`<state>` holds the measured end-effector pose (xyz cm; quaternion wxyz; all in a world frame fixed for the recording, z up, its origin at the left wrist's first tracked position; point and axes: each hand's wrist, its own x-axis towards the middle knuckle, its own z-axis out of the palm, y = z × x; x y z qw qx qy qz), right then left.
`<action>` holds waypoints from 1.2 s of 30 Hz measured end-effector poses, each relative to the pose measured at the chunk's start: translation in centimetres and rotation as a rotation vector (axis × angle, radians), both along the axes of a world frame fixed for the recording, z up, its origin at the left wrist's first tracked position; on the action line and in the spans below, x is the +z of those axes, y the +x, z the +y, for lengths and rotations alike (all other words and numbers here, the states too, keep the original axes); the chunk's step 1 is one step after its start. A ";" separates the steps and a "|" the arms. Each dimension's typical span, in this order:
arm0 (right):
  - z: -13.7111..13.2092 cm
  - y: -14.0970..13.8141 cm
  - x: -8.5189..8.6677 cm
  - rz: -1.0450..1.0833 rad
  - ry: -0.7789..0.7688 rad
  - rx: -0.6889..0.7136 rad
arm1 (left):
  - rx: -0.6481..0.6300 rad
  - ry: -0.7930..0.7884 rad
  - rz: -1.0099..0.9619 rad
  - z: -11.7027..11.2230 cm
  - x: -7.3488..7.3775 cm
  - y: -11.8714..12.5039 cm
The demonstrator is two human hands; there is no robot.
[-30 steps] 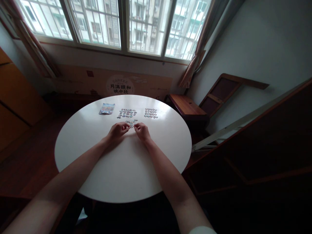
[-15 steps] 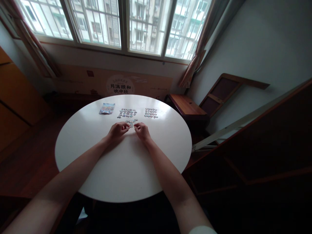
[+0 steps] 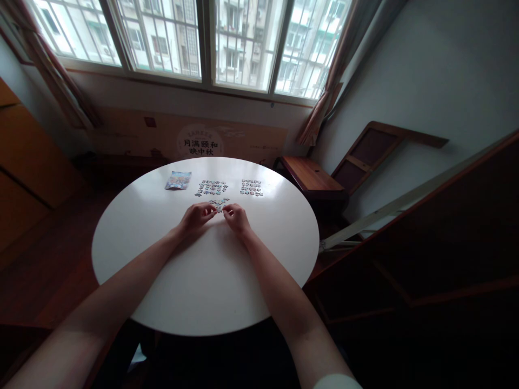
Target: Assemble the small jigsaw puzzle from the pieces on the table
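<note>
On the white round table, a small cluster of joined jigsaw pieces lies between my two hands. My left hand is at its near left edge, fingers curled and tips pinched at the pieces. At the near right edge is my right hand, its thumb and forefinger also closed. Whether a single piece sits in either pinch is too small to make out. Just beyond are loose jigsaw pieces in rough rows, and to their right a neater block of pieces.
A colourful picture sheet or packet lies at the table's far left. Beyond the table's right side stands a wooden bench, with a folded chair against the wall. A large dark slanted panel rises at the right.
My left fingertips have shifted very slightly right, toward the small cluster. My right hand and the other pieces look the same.
</note>
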<state>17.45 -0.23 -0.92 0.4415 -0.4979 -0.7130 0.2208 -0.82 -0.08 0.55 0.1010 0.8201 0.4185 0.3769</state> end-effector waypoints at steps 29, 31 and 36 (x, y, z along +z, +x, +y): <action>-0.8 -0.1 1.1 -0.090 -0.047 0.018 | -0.002 -0.081 0.024 0.2 -0.6 -0.1; -0.8 -0.1 1.0 -0.071 -0.050 0.020 | 0.013 -0.071 0.025 0.2 -0.5 -0.1; -0.9 -0.2 0.9 -0.073 -0.043 0.031 | 0.035 -0.066 0.026 0.0 -0.1 -0.1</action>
